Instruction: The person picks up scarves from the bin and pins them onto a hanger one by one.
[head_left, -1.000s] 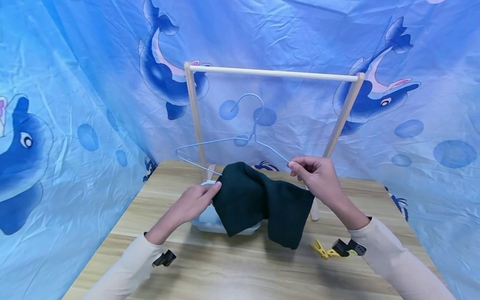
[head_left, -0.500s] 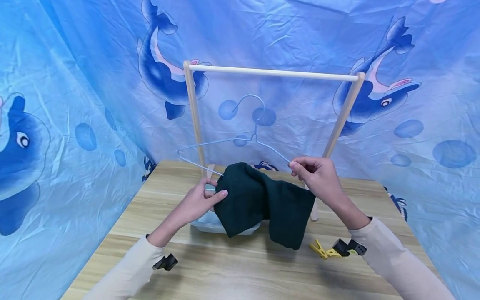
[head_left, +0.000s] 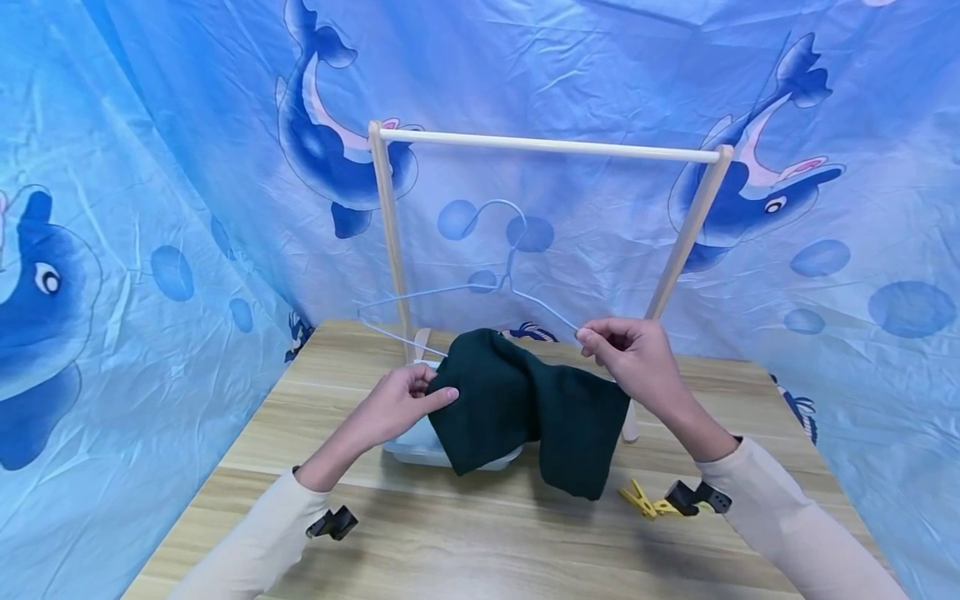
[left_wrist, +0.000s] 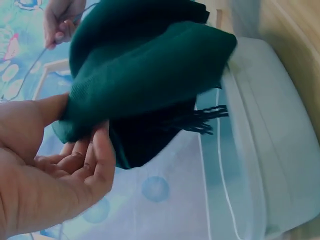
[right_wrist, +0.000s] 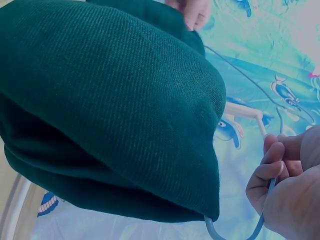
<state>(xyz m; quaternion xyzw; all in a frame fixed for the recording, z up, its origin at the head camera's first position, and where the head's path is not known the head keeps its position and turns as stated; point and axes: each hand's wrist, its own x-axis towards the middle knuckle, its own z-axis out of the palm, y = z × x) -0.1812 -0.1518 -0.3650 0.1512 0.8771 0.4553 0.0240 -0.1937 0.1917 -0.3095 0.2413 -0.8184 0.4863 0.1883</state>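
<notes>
A dark green scarf [head_left: 491, 408] with a fringe, which shows in the left wrist view, hangs folded over the lower bar of a pale blue wire hanger [head_left: 450, 291]. My left hand [head_left: 397, 404] pinches the scarf's left edge, thumb in front and fingers behind. In the left wrist view the left hand [left_wrist: 60, 170] has the cloth between thumb and fingertips. My right hand [head_left: 633, 354] grips the hanger's right end, holding it up with the hook on top. The right wrist view shows the right hand's fingers [right_wrist: 270, 167] curled round the wire.
Behind the hanger stands a wooden rack with a white rail [head_left: 547, 146]. A pale plastic bin [head_left: 450, 454] sits under the scarf, partly hidden by it. Yellow clothespins [head_left: 641, 500] lie on the wood-grain table [head_left: 465, 542] at the right. A blue dolphin-print curtain [head_left: 195, 167] surrounds the table.
My left hand has loosened at the scarf's left edge, put its fingers behind the cloth and pinched it again. The hanger has dipped slightly, and the right hand keeps its grip.
</notes>
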